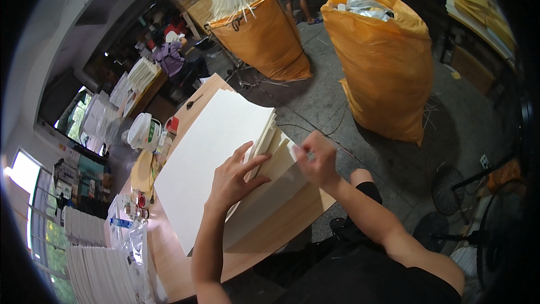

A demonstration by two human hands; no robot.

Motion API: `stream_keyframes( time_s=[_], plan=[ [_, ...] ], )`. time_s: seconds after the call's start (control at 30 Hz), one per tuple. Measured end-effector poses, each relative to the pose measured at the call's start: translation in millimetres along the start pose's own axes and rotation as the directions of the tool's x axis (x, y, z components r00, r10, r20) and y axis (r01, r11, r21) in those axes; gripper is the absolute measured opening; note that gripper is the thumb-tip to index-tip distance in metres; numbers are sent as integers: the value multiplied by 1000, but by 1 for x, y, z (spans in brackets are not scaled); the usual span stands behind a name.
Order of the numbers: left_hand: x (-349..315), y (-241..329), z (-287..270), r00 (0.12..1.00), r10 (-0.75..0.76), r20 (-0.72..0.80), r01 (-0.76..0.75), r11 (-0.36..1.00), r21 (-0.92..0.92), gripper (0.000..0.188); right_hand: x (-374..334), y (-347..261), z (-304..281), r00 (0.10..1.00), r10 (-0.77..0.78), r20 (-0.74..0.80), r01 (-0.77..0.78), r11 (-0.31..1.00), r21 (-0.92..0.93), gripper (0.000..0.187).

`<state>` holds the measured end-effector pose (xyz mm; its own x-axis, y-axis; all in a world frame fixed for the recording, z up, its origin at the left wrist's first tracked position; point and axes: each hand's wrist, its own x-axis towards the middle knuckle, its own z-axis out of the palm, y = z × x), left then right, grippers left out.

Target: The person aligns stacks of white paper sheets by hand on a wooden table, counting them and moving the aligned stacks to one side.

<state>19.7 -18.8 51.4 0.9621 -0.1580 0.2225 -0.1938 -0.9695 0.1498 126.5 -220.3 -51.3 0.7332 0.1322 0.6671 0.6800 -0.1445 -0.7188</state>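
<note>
A thick stack of large white paper sheets [216,126] lies on the wooden table, its right-hand edges fanned into layers. Over the fanned edge, my left hand [233,180] rests with its fingers spread and thumb apart, touching the sheets. My right hand [318,160] is closed, fingers curled in, just beside the right corner of the stack. It is slightly blurred, and whatever lies inside its fingers is hidden.
The wooden table [301,222] carries a white tub [143,131], a red tape roll [172,125] and scissors [194,101]. Two orange sacks, one overflowing with paper strips [261,39], the other fuller [382,67], stand beyond. Fans [448,190] stand right. Other people are farther back.
</note>
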Motion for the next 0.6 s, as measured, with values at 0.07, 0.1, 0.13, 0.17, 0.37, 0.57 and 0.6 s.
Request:
stream_keyframes(
  time_s=[0.07, 0.1, 0.13, 0.17, 0.37, 0.57, 0.6],
  plan=[
    [-3, -5, 2, 1000, 12, 7, -12, 1000, 13, 59, -1, -7, 3, 904, -387, 181, 403, 914, -59, 26],
    [-2, -7, 5, 1000, 24, 7, -25, 1000, 20, 59, -8, -6, 7, 866, -412, 281, 443, 895, -54, 26],
    [-4, -7, 9, 997, 73, 4, -73, 995, 65, 61, -20, -2, 15, 818, -432, 380, 482, 875, -42, 28],
    [-6, -5, 14, 993, 120, -1, -119, 986, 113, 62, -24, 0, 20, 757, -450, 474, 522, 853, -24, 32],
    [-56, 7, 54, 983, -57, -176, 107, 950, 292, 86, -10, -7, 20, 615, -177, 768, 143, 983, 112, 50],
    [-189, -34, 49, 794, -444, -414, 599, 688, 410, 80, 5, -27, 11, 491, -5, 871, 14, 1000, -2, 70],
    [-221, -48, 49, 740, -452, -498, 656, 650, 385, 69, 4, -26, 12, 475, 22, 879, 0, 1000, -24, 71]
  ],
)
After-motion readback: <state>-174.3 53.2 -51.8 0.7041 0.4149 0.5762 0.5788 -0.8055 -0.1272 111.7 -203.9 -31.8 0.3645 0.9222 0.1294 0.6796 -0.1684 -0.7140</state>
